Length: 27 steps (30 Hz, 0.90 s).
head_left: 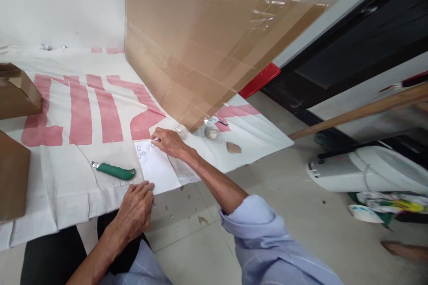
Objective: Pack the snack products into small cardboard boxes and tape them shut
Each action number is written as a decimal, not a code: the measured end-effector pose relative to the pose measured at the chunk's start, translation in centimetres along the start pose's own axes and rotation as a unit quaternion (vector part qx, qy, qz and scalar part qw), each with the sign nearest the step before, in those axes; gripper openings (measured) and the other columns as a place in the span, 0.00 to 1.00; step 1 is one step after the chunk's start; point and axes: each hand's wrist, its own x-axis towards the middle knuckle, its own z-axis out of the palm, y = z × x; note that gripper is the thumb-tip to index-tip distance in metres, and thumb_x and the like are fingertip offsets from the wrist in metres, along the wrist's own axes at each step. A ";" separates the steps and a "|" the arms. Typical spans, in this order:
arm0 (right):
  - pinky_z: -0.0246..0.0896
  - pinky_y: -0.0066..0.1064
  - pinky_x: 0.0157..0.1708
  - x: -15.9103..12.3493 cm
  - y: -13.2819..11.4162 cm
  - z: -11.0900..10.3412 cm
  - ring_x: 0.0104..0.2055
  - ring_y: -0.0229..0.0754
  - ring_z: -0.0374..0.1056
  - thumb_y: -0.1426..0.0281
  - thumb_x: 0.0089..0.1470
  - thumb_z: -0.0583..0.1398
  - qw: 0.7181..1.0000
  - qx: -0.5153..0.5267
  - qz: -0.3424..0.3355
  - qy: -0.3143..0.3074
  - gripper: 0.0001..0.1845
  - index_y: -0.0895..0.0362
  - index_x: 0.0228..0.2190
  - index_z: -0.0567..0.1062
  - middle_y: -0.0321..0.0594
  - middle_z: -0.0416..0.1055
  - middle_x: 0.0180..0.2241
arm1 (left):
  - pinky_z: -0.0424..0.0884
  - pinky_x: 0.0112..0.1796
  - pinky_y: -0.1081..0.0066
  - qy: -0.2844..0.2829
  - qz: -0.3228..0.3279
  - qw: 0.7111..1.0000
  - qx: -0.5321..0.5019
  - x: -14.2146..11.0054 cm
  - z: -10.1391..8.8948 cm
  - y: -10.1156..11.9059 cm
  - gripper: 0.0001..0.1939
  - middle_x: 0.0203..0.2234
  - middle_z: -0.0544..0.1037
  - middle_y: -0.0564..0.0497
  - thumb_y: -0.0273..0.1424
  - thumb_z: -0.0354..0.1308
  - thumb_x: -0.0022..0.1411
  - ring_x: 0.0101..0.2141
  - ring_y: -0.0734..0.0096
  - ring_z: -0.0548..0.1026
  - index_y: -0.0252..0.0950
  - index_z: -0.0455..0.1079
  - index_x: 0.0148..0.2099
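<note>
A white sheet of paper (157,168) with small drawn shapes lies on a white cloth banner with pink letters (83,116) spread on the floor. My right hand (169,141) rests at the paper's upper edge, fingers pinched on a small pen-like thing I cannot make out. My left hand (135,209) presses on the paper's near corner, fingers curled; what it holds, if anything, is hidden. A green-handled utility knife (115,171) lies on the banner just left of the paper.
A large flattened cardboard sheet (200,49) leans over the banner behind the paper. Cardboard boxes (16,91) stand at the left. Small clear objects (210,131) and a cardboard scrap (233,147) lie right of my hand. A wooden pole (361,110) and a white appliance (364,171) are at right.
</note>
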 end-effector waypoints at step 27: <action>0.57 0.29 0.39 -1.9 -0.8 2.8 0.43 0.41 0.73 0.72 0.67 0.63 0.997 -0.010 -0.068 0.022 0.06 0.56 0.39 0.82 0.41 0.78 0.41 | 0.70 0.54 0.51 0.013 -0.020 0.999 -0.024 0.0 0.1 0.2 0.09 0.54 0.81 0.37 0.21 0.52 0.65 0.60 0.49 0.76 0.37 0.69 0.44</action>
